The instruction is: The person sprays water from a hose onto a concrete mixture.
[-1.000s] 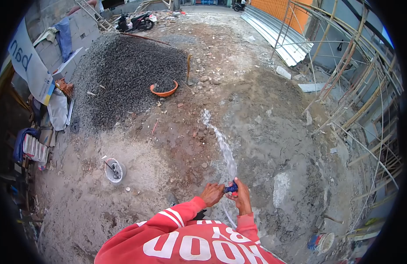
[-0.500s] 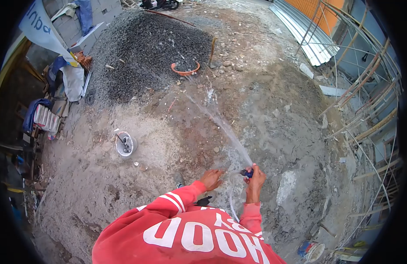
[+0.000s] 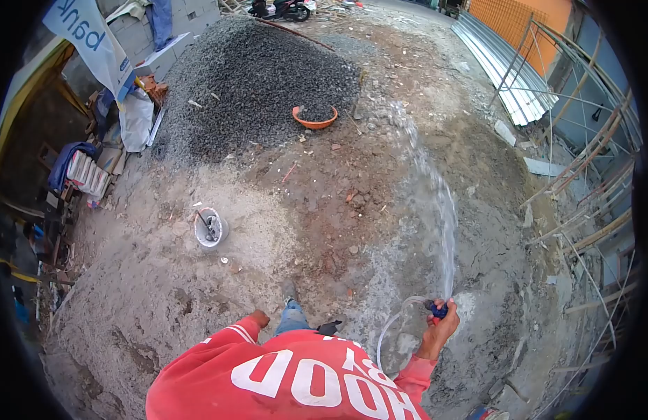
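Observation:
My right hand (image 3: 443, 323) grips a blue nozzle (image 3: 438, 308) at the end of a clear hose (image 3: 384, 336). A stream of water (image 3: 444, 217) arcs from it up and left over the wet ground. My left hand (image 3: 260, 318) hangs low beside the red sleeve, its fingers curled and too small to make out. A white bucket (image 3: 220, 229) with a tool inside stands on the sandy ground. An orange basin (image 3: 315, 123) holding gravel sits at the foot of the gravel pile (image 3: 254, 84).
Bamboo poles (image 3: 604, 227) and metal sheets (image 3: 506, 66) line the right side. At left are stacked bags (image 3: 88, 173) and a hanging banner (image 3: 93, 38). A motorcycle (image 3: 285, 9) stands at the top. Part of another bucket (image 3: 488, 413) shows at bottom right.
My right hand has moved right and down with the nozzle, and the water has swung from the basin to the right. My left hand has drawn back down and left.

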{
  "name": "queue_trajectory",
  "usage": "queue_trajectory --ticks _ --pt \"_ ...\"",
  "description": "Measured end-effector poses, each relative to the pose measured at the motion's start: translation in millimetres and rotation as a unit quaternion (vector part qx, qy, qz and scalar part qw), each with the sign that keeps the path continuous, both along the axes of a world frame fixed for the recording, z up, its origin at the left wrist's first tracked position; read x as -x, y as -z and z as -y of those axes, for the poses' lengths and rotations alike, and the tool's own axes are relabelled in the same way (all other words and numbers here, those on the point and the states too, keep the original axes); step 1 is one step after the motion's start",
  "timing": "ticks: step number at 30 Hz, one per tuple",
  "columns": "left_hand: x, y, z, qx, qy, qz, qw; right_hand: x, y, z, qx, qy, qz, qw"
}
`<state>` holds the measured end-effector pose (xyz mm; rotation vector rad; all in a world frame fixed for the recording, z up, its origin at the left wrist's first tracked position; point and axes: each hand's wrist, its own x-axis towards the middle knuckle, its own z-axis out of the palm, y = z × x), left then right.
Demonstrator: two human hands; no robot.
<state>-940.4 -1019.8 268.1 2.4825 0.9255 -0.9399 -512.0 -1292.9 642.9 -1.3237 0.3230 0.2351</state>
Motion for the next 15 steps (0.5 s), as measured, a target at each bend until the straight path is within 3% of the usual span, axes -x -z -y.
queue_trajectory --ticks 1,3,4,5,6,9,15 --pt "-0.1 -0.5 0.3 0.001 0.001 -0.001 1.0 1.1 -6.4 -2.2 0.006 -0.006 0.007 1.0" --pt "-18.6 -27.3 0.1 0.008 0.202 -0.009 0.979 2.0 -13.7 -4.6 0.014 -0.011 0.012 1.0" --pt "-29.0 -35.9 5.8 0.009 0.203 -0.009 0.979 1.9 -15.7 -5.4 0.002 -0.015 0.013 1.0" --pt "-44.2 -51.4 14.7 0.028 -0.051 0.059 0.997 2.0 -16.9 -5.7 -0.009 -0.019 0.014 1.0" --pt "-60.4 -67.2 21.3 0.046 -0.301 0.123 0.944 1.6 -16.5 -5.7 -0.008 -0.019 0.014 1.0" --pt "-101.6 -87.5 25.1 0.082 -0.344 0.164 0.921 -1.0 -13.6 -7.6 -0.028 -0.02 -0.006 0.999" --pt "-141.8 -95.2 19.0 0.167 -0.257 0.272 0.912 5.7 -15.8 -20.9 -0.007 -0.036 -0.013 0.999"
